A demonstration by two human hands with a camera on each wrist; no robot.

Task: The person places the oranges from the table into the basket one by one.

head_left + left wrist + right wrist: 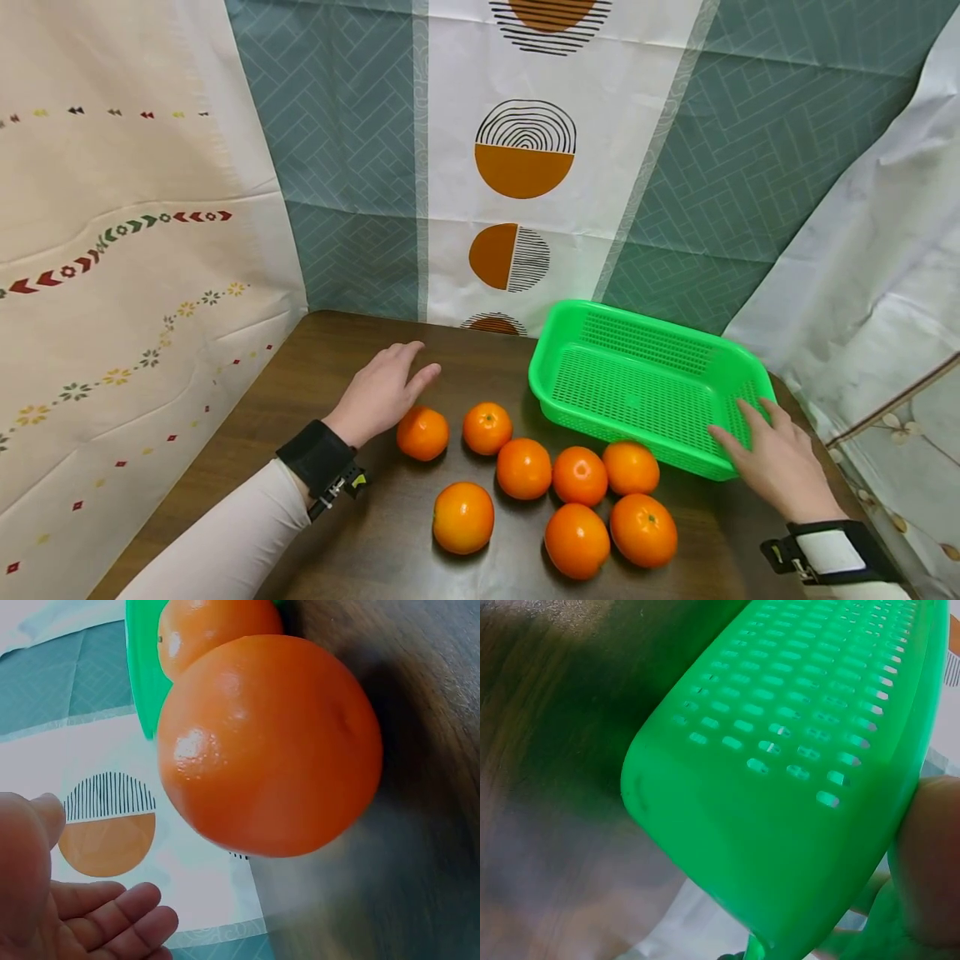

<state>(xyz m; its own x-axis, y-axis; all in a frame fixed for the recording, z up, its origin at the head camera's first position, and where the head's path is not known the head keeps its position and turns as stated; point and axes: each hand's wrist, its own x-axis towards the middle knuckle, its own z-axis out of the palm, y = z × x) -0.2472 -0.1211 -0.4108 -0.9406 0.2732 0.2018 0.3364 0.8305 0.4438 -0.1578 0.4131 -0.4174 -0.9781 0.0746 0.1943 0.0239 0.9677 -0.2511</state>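
My left hand point(378, 392) hovers over the table's left part with thumb and fingers apart, holding nothing. Just below it sits an orange point(423, 433), which looms large in the left wrist view as the nearer orange point(270, 750). My right hand point(783, 467) is at the near right corner of a green plastic basket point(551, 396), fingers spread over its rim. From the right wrist, the thumb point(930, 862) lies beside the rim of the basket point(727, 817), with other fingers partly hidden behind; firm contact cannot be told. No fruit shows inside the basket.
Several more oranges lie loose before the basket, among them a front orange point(463, 518) and one touching its near side point(632, 468). They rest on a dark wooden table point(360, 333). Patterned cloth point(352, 167) hangs behind, with pale cloth at both sides.
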